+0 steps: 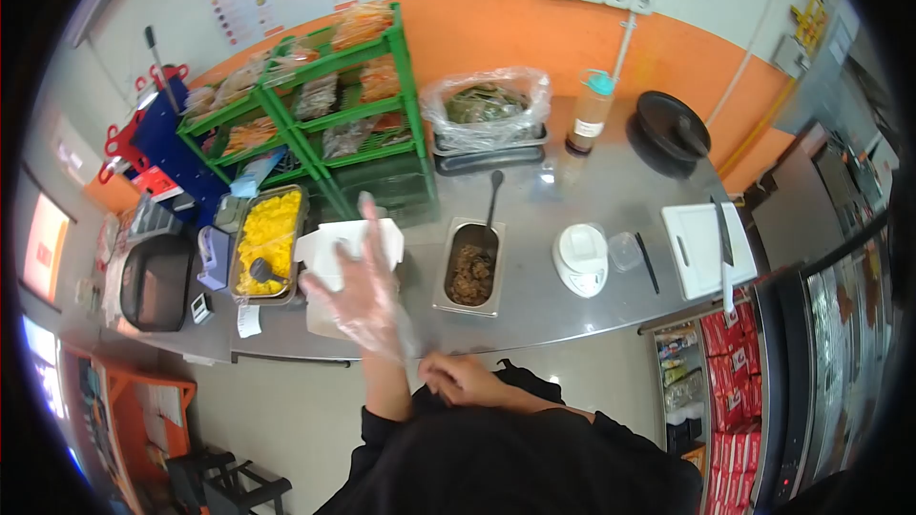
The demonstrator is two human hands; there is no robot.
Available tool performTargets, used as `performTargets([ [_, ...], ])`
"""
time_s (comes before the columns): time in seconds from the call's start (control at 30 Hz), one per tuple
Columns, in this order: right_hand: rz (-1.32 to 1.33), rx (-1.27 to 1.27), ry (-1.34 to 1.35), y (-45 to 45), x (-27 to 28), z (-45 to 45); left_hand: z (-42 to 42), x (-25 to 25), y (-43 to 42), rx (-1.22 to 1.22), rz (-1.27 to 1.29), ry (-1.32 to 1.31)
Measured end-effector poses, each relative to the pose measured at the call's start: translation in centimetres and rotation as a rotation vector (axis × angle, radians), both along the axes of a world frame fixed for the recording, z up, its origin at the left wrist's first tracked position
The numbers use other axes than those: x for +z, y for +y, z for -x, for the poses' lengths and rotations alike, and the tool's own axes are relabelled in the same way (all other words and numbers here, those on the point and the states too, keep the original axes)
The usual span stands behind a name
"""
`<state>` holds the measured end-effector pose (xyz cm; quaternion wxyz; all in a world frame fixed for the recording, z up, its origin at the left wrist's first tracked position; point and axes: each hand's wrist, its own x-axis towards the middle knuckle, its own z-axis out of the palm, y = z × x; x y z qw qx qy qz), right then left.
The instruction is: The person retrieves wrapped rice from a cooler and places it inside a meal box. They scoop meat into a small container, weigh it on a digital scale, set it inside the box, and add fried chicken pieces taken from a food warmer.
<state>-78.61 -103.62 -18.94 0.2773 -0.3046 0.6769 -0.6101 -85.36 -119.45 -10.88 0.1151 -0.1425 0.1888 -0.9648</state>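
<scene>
My left hand [358, 291] wears a clear plastic glove, its fingers spread above an opened white box [329, 236], part of which it hides. Bare and with its fingers curled, my right hand [460, 379] is beside the left wrist, near the glove's cuff; whether it pinches the glove is not clear. To the right of the box, a steel pan [469, 267] holds dark brown food with a black ladle [493, 200] standing in it. On the left is a tray of yellow food [267, 231] with a dark scoop in it.
Green racks [334, 114] with bagged food stand at the back left. Farther right are a bag of leaves [487, 105], a bottle [590, 114], a black mortar [671, 129], a white scale [580, 257], and a white cutting board [701, 248] with a knife [722, 238].
</scene>
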Motion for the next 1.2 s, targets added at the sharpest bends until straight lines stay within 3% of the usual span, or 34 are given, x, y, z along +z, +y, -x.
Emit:
performTargets([
  [0.03,-0.004,-0.025,-0.004,0.3,-1.8,-0.1,0.1,0.5,-0.3,0.025,-0.014,0.066],
  [0.1,0.319,-0.045,-0.504,0.9,-4.8,0.3,-0.4,2.0,1.4,0.192,0.379,0.198],
  [0.13,0.375,-0.142,-0.797,1.5,-1.1,1.4,-0.7,1.8,2.7,0.175,0.373,0.194],
  [0.23,0.380,-0.017,-0.779,2.8,1.8,2.6,-1.8,1.2,7.2,0.094,0.508,0.249],
  [0.3,0.371,-0.097,-0.661,4.1,1.1,2.5,-2.0,1.1,9.1,0.117,0.479,0.163],
  [0.37,0.282,0.041,-0.298,5.8,-2.2,2.3,-1.9,0.8,9.9,0.121,0.483,0.217],
  [0.43,0.304,0.138,-0.430,7.3,-2.2,1.1,-2.4,1.5,11.2,0.007,0.217,0.377],
  [0.47,0.327,0.239,-0.558,8.2,-2.0,0.7,-2.5,1.8,11.8,0.028,0.404,0.371],
  [0.53,0.051,0.070,-0.525,12.2,0.0,1.5,-2.7,1.7,13.4,0.009,0.497,0.297],
  [0.6,-0.107,-0.586,0.165,16.8,-8.7,3.7,-2.2,0.1,15.2,-0.039,0.728,0.221],
  [0.63,-0.150,-0.840,-0.005,19.5,-8.7,5.4,-1.8,-1.5,16.4,-0.110,0.900,0.075],
  [0.7,-0.195,-1.067,-0.142,22.7,-9.5,9.1,0.2,-6.3,19.7,-0.274,1.135,-0.337],
  [0.73,-0.197,-1.068,-0.144,23.3,-10.1,10.1,1.6,-9.7,21.3,-0.367,1.191,-0.603],
  [0.8,-0.078,-0.988,-0.351,23.9,-10.8,11.3,5.0,-16.6,23.2,-0.279,1.486,-0.745],
  [0.83,-0.076,-0.985,-0.347,24.1,-10.7,11.7,6.6,-17.7,23.3,-0.273,1.485,-0.743],
  [0.9,-0.032,-0.931,-0.404,24.2,-10.5,11.9,9.5,-18.0,23.0,-0.301,2.134,-0.797],
  [1.03,-0.004,-0.936,-0.431,24.2,-10.7,12.1,11.3,-18.5,22.3,-0.454,2.168,-0.743],
  [1.1,0.009,-0.907,-0.471,24.0,-10.7,12.2,11.5,-19.9,21.9,-0.373,2.267,-0.668],
  [1.2,-0.133,-0.927,-0.480,23.0,-9.0,12.6,10.8,-16.1,21.9,-0.385,2.400,-0.775],
])
